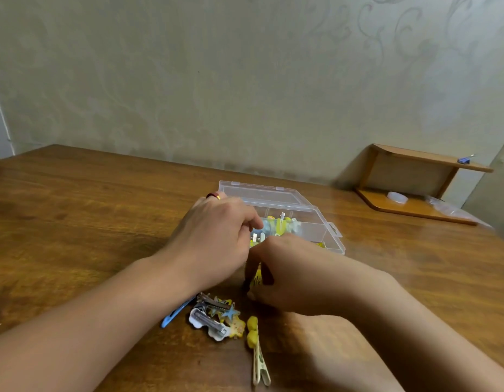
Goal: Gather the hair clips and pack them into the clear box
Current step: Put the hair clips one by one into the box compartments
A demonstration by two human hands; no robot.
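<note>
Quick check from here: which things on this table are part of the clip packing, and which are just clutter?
Job:
clear box, lid open
clips in the box
loose clips near the left forearm
yellow clip
yellow clip in the right hand

Clutter:
corner shelf
white ring
plastic bag

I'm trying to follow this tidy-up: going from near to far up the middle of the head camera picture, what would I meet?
Cream clip with yellow pom-poms → pile of loose hair clips → the two hands, left hand and right hand → clear box, open with clips inside → its lid → patterned wall.
</note>
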